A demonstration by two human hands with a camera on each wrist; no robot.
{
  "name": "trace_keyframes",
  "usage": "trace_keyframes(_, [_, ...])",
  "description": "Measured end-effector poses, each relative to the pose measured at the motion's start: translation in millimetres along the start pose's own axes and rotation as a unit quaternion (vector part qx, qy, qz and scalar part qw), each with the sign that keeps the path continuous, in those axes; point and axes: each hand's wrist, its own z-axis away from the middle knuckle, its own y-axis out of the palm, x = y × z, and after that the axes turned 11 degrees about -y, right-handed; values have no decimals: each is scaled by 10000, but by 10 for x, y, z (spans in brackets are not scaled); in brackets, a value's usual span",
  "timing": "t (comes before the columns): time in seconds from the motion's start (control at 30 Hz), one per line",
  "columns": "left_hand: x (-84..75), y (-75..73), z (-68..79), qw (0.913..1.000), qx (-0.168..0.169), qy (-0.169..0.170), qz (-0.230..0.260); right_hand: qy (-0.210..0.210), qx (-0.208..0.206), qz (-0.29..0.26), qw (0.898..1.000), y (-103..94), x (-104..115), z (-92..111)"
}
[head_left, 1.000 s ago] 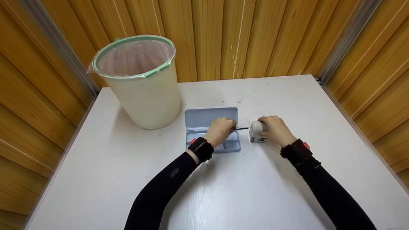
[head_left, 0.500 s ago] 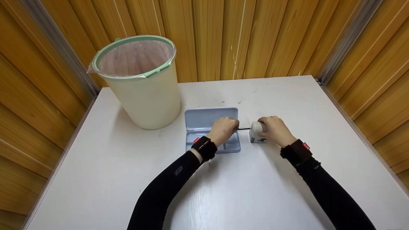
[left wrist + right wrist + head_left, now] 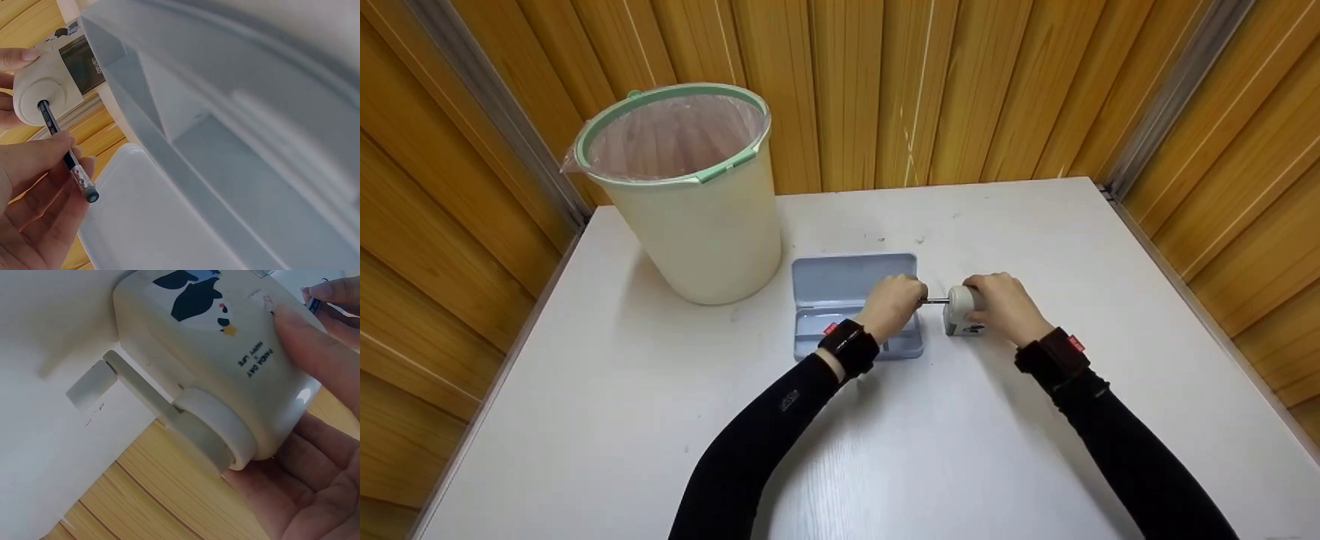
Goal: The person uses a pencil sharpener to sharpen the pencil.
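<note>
My left hand point(image 3: 892, 304) pinches a dark pencil point(image 3: 82, 179) between thumb and fingers. Its eraser end, with a silver band, points back toward the left wrist camera. The far end of the pencil sits in the round hole of a white hand-crank pencil sharpener point(image 3: 958, 321), so the tip is hidden. Around the top of the sharpener, my right hand point(image 3: 1006, 306) grips it with the thumb on one side and fingers on the other. Panda pictures decorate its body, and the crank handle point(image 3: 139, 390) shows in the right wrist view. Beneath my left hand lies an open blue pencil case point(image 3: 855, 279).
A cream bin point(image 3: 712, 240) with a green rim and a pink liner stands at the back left of the white table point(image 3: 607, 420). Wood-patterned panels point(image 3: 847, 97) enclose the back and sides. The case's compartments show in the left wrist view.
My left hand has shifted slightly right toward the sharpener, and the pencil has come along with it. The right hand and the sharpener have stayed in place.
</note>
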Motion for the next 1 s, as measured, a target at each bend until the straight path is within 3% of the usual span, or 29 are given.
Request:
trace_keyframes(0.2, [-31,22,22,9989,-290,222,-294,22,-44,-33,10000,8,-4,8])
trace_keyframes(0.4, [-112,-3,6,9973,-453,86,-563,21,-69,-52,10000,7,-8,0])
trace_keyframes(0.67, [-270,23,-39,9974,-404,124,-583,-24,-99,-134,9999,12,-8,-4])
trace_keyframes(1.0, [-259,28,-77,9984,-397,106,-391,-9,-116,-132,9998,0,-15,-15])
